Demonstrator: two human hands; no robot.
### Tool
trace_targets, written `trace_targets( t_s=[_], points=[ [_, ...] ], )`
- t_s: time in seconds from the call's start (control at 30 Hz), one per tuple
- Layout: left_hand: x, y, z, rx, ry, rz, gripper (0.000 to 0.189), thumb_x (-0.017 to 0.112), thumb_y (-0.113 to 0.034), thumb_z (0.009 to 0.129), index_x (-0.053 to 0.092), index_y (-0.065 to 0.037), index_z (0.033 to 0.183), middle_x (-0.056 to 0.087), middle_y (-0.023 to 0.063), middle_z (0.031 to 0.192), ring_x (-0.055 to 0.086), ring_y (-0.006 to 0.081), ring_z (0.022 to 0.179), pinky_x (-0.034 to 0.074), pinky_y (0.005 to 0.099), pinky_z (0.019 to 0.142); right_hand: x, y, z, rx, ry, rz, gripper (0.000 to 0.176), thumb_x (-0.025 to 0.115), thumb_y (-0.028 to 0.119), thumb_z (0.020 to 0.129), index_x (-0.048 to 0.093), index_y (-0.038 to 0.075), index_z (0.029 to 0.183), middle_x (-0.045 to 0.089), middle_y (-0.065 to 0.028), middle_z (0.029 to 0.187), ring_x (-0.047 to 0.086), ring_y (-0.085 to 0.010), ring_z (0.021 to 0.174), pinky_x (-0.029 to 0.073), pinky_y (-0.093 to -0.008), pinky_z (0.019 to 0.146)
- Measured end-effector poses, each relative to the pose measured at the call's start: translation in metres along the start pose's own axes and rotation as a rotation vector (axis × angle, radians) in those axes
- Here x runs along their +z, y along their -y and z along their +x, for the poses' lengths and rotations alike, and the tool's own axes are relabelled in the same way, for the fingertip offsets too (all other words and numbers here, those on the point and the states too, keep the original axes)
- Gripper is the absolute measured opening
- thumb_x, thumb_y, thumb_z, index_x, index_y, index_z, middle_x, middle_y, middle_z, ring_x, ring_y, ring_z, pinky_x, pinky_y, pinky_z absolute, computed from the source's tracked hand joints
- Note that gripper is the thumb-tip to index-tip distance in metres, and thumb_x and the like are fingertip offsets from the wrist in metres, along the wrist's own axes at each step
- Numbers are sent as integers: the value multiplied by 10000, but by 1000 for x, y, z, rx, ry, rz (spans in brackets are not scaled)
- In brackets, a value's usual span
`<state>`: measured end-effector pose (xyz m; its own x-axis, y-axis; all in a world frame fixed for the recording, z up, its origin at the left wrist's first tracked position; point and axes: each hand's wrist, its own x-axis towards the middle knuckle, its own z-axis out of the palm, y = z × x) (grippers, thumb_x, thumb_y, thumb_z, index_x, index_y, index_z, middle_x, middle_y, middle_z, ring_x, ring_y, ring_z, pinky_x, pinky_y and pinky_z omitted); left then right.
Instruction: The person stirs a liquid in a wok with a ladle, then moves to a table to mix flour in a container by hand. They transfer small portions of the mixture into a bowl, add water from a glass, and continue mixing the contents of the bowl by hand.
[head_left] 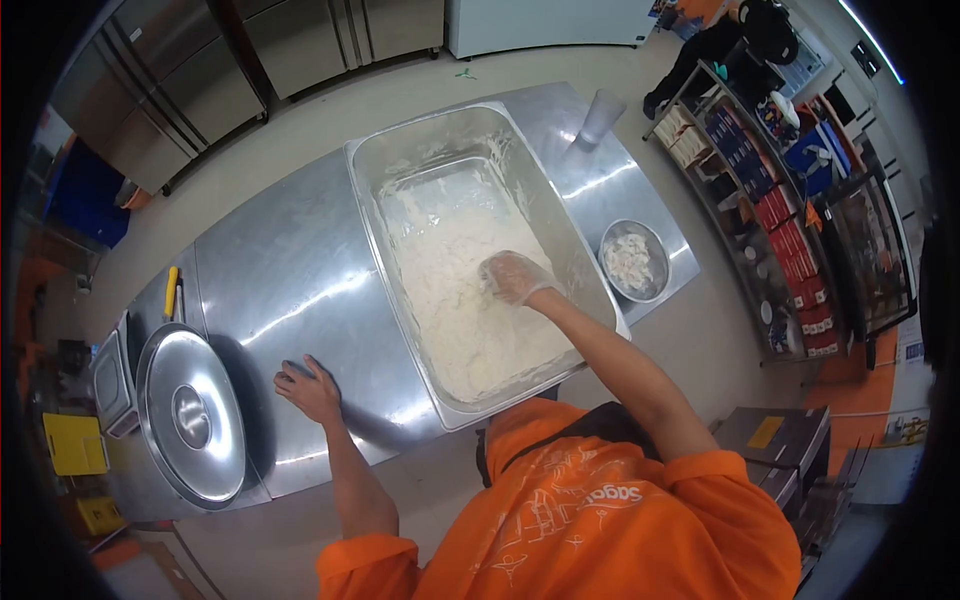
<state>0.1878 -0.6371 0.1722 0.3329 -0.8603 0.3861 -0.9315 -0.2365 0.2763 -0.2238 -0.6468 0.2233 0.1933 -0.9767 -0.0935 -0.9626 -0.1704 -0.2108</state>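
Steel pan [372,200], lumpy dough [450,300], right hand [515,277] in it (seemingly gloved)

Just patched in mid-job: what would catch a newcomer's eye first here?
The large rectangular steel pan of white dough sits mid-table, with the right hand, in a clear glove, pressed into it. The bare left hand lies flat on the shiny steel table, beside a round steel lid.

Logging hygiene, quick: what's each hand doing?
Left hand: open, flat on the table, holding nothing.
Right hand: gloved, in the dough; grip cannot be told.
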Motion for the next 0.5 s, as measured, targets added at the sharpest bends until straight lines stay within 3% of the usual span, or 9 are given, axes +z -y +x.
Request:
trace_targets(
  t_s=[0.1,0.17,0.2,0.3,0.37,0.5],
  points=[
    [1,4,-1,46,-12,-22,476,514,-344,944,489,73,1173,444,245,1111,431,393,1056,375,487,924,-3,0,-3,-38,-32,-60,123,568,146,763,601,50,834,641,-134,837,616,-313,836,502,-421,767],
    [2,-1,-1,-25,34,6,494,505,-360,945,488,79,1170,446,243,1107,421,392,1067,366,487,933,-8,-8,-14,-171,-252,77,173,575,169,786,609,57,913,646,-115,912,610,-289,937,505,-407,810],
    [7,-5,-1,1,25,-4,494,505,-360,945,488,79,1170,446,243,1107,421,392,1067,366,487,933,-17,-6,-17,-37,-286,306,232,601,176,794,599,59,994,635,-99,954,590,-267,997,502,-403,825],
    [12,16,-2,64,-47,80,502,483,-381,951,485,74,1163,436,238,1105,412,385,1074,359,491,935,-71,-4,-35,50,-209,137,226,617,171,796,636,52,988,658,-113,955,617,-261,960,503,-393,843],
    [14,9,-3,15,13,28,506,460,-398,958,476,67,1158,424,232,1101,410,382,1060,356,499,932,-121,-11,-42,83,-211,297,216,624,164,790,677,47,963,679,-132,969,643,-277,924,504,-382,860],
    [11,7,-4,26,63,6,513,447,-413,962,469,61,1156,418,230,1093,412,383,1038,363,505,924,-171,-42,-87,182,-382,337,225,635,158,774,687,42,959,681,-156,960,648,-301,889,501,-384,859]
  ],
)
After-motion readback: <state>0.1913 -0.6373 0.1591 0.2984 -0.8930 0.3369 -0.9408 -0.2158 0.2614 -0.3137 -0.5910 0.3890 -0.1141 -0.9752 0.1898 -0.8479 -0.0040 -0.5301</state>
